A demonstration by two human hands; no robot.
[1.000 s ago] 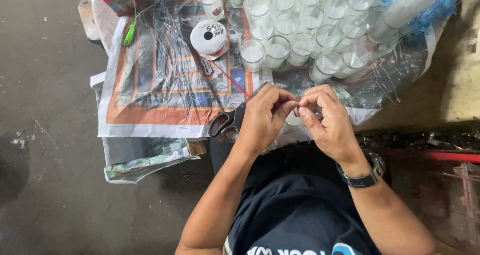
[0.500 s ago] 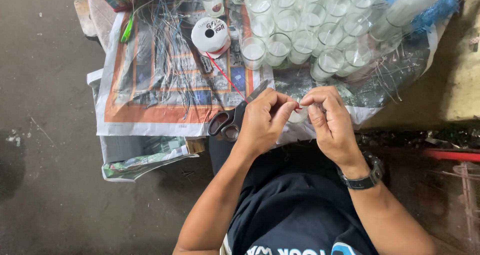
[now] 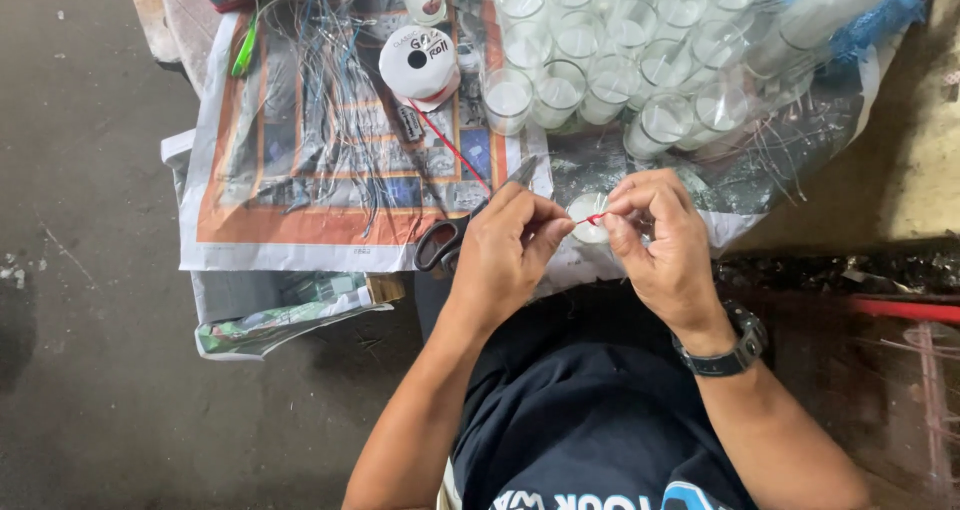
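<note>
Red ribbon (image 3: 594, 218): a thin red strand, pinched short between the two hands just above the near edge of the bench; a longer run of it slants up and left to the spool.
Left hand (image 3: 505, 255): grip closed, thumb and forefinger tips pressed together on the ribbon's left end; the other fingers are curled around the black-handled scissors (image 3: 447, 240), whose handles stick out to the left of the hand and whose blade tip (image 3: 522, 173) pokes up past the knuckles.
Right hand (image 3: 660, 240): grip closed too, thumb and forefinger nipping the ribbon's right end, the remaining fingers folded in; a dark wristwatch (image 3: 728, 345) sits on that wrist.
Small glass (image 3: 583, 210): a white-filled glass partly hidden between and behind the fingertips; I cannot tell whether either hand touches it.
Ribbon spool (image 3: 419, 62): white, round, lying flat on the newspaper, well up from the hands, with the red strand leading off it.
Newspaper (image 3: 300, 170): spread over the bench (image 3: 190, 15), strewn with thin blue and silvery threads (image 3: 340, 100).
Glasses (image 3: 610, 50): a crowded cluster of clear glasses with white filling at the far right of the bench, beside the spool.
Green marker (image 3: 243, 52): near the far left corner of the paper.
</note>
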